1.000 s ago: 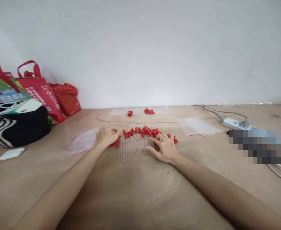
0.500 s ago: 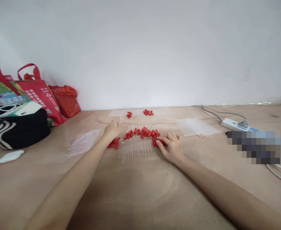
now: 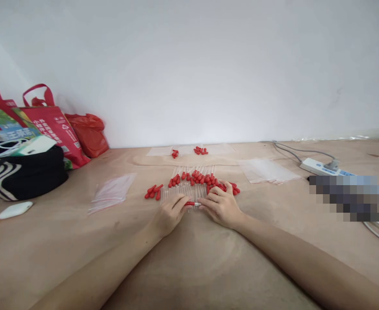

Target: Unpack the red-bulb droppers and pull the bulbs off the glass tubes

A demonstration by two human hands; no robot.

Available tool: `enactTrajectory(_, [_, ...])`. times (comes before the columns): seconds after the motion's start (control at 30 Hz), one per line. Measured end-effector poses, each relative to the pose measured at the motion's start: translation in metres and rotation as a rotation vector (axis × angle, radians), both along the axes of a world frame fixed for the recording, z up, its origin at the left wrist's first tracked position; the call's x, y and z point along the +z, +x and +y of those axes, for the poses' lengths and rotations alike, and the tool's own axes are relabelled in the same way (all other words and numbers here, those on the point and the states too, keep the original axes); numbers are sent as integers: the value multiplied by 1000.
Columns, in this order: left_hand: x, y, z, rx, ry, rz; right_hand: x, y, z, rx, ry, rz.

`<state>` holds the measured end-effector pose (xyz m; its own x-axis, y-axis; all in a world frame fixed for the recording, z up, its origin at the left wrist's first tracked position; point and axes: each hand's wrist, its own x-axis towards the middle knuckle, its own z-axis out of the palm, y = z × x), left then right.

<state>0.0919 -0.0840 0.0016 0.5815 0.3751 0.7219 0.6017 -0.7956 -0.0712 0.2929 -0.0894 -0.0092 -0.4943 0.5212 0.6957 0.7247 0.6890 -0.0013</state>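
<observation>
My left hand (image 3: 172,211) and my right hand (image 3: 223,206) meet low over the table, fingers closed. Between their fingertips lies a small red rubber bulb (image 3: 189,203), its red part at the left fingers and a shiny, clear-looking dropper tube (image 3: 197,204) at the right fingers. Most of both pieces is hidden by the fingers. Thin clear dropper tubes (image 3: 183,189) lie in a row beneath and behind the hands. Beyond them rest droppers with red bulbs (image 3: 197,175). Loose red bulbs sit left of the row (image 3: 153,192) and beside my right hand (image 3: 236,188).
Clear plastic bags lie at left (image 3: 113,191) and right (image 3: 268,171). Near the wall, more red-bulb pieces (image 3: 200,150) rest by flat bags. Shopping bags (image 3: 57,133) and a black striped bag (image 3: 31,172) stand left; a power strip (image 3: 318,167) lies right.
My left hand has come back from beyond the tubes to the near middle. My right hand has shifted slightly left from the loose bulbs, and the fingertips now meet around a red bulb and tube.
</observation>
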Motion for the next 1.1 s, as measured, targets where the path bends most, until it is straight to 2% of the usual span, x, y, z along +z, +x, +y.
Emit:
enactTrajectory(0.17, [3,-3,1,39,50,67,2,1,-2,6,-12,-28])
enactTrajectory(0.43, [5,-12,-5,30,50,110,2,9,-6,19,-6,-33])
enactTrajectory(0.53, [4,-27,-3,114,40,16,1,25,-2,-79,-6,50])
enactTrajectory(0.63, [6,-38,0,169,-42,-113,1,35,2,-180,-12,139])
enactTrajectory(0.7, [11,-41,5,218,-104,-179,0,33,4,-207,-17,165])
enactTrajectory(0.87, [20,-55,22,441,-154,-276,-4,17,8,-269,-44,207])
enactTrajectory(1.0, [18,-68,34,521,-287,-351,-6,11,12,-282,-58,221])
enactTrajectory(1.1, [14,-72,39,570,-345,-311,-7,7,15,-306,-31,213])
